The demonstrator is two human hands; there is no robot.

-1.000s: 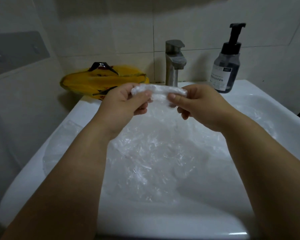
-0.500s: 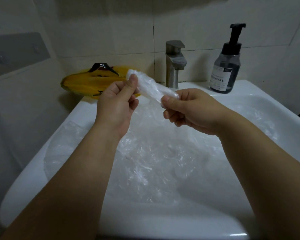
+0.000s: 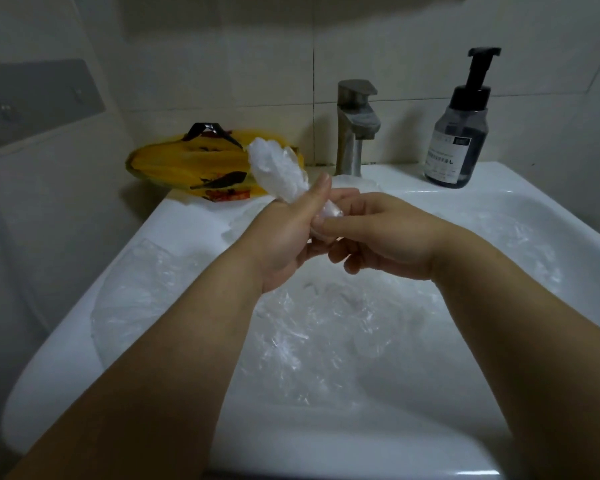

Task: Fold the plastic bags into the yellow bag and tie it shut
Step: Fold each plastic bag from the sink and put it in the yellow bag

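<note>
Head view: the rolled plastic bag (image 3: 278, 169), level between the hands a second ago, now tilts upward; left hand (image 3: 286, 233) curls round its lower part, right hand (image 3: 381, 237) pinches its bottom end; yellow bag (image 3: 187, 161) lies beyond the left hand on the sink rim (image 3: 184, 220); loose clear bags (image 3: 309, 334) spread beneath both wrists.

Both hands (image 3: 291, 237) gripping rolled clear bag (image 3: 278, 171) over sink (image 3: 187, 223), yellow bag (image 3: 194, 164) behind
</note>
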